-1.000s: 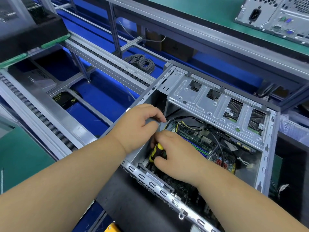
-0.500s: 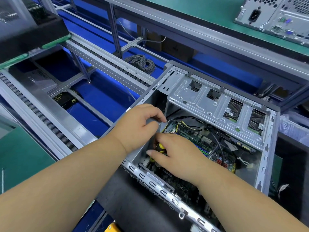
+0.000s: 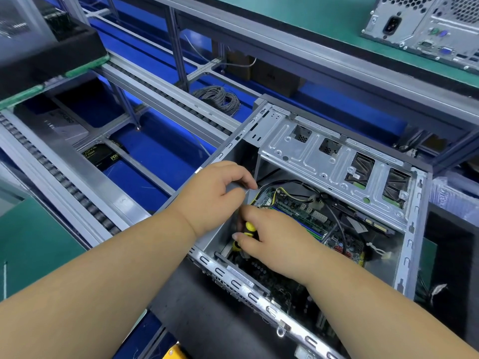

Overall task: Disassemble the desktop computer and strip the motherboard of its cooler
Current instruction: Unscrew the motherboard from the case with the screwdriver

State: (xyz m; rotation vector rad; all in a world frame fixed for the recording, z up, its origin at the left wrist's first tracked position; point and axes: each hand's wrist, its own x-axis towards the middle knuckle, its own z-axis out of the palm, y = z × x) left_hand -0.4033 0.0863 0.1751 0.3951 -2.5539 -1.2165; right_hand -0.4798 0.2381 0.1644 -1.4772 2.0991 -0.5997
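Open desktop case (image 3: pixel 334 161) lying on its side on a dark mat, side panel off, with both forearms reaching in from the near edge. The right hand (image 3: pixel 277 237) has its fingers (image 3: pixel 241 238) curled round the yellow-and-black handle of a screwdriver (image 3: pixel 249 228), held low in the near-left corner of the case; the tip is hidden, so what it engages cannot be told. The left hand (image 3: pixel 215 195) hooks its fingers over the case's left wall, apparently steadying it. The motherboard (image 3: pixel 305 218) lies on the case floor beneath loose cables (image 3: pixel 290 195); the cooler is not discernible, possibly under the right wrist. The step in hand is judged to be loosening a fastener; next, steady downward pressure while turning. Beyond, a metal drive cage spans the case; farther, a conveyor frame, a grey cable coil (image 3: pixel 220 97) and a second computer (image 3: pixel 427 24) on the green tabletop.
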